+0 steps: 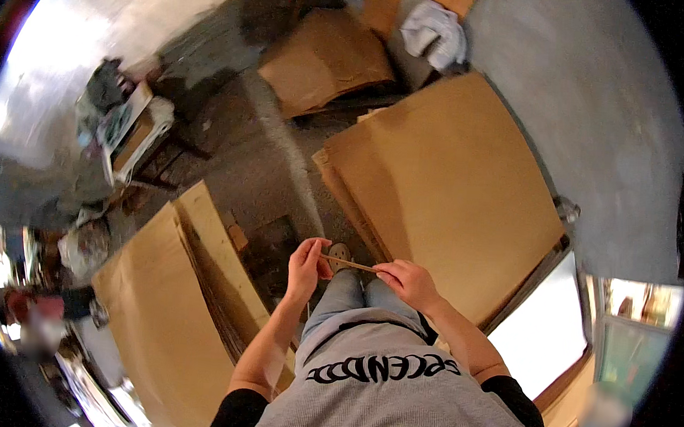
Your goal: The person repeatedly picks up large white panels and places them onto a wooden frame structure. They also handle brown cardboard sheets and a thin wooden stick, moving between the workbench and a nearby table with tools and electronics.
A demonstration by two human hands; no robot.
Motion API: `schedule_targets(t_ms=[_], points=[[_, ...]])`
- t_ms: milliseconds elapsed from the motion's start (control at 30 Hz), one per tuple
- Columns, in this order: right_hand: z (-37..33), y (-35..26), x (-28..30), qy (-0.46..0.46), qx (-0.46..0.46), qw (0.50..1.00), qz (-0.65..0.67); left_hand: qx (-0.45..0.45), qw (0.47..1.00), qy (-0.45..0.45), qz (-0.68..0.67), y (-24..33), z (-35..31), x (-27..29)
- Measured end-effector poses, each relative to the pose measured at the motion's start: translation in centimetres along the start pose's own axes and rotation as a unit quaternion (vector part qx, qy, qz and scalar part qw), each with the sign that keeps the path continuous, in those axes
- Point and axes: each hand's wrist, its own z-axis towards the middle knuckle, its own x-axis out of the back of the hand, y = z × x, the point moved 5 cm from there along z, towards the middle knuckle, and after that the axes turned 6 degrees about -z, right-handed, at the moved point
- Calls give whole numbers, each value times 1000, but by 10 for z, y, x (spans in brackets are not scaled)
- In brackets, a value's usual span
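Note:
In front of my legs, a thin, narrow brown strip stretches nearly level between my two hands. It looks like cardboard or cord; I cannot tell which. My left hand has its fingers closed on the strip's left end. The other end sits pinched between the thumb and fingers of my right hand. Just right of my right hand lies a stack of large brown cardboard sheets. Another stack of cardboard sheets is to the left of my left forearm. One of my shoes shows behind the strip.
Farther off is a third pile of brown sheets, with a white cloth to its right. A small cluttered table stands at the far left. A bright white panel lies near my right elbow, and a grey wall rises at the right.

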Motion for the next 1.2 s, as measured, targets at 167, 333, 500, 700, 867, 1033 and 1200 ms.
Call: schedule_targets(t_ms=[167,333,500,700,867,1033,1200], points=[[2,8,3,6,-117,993,-13,72,993,-89,16,5,52,-11],[0,32,3,64,-150,986,22,114,989,-94,-21,-11,83,-35],[28,47,22,3,-158,985,-63,150,976,-124,-99,-22,110,-37],[82,109,30,-71,-279,945,-154,210,966,-110,-106,-17,180,-19],[186,178,65,86,-298,914,-263,244,967,-72,-12,8,244,47],[288,223,85,131,-365,898,-210,249,964,56,69,14,297,151],[211,270,58,192,-550,812,35,384,922,42,-7,-34,309,293]])
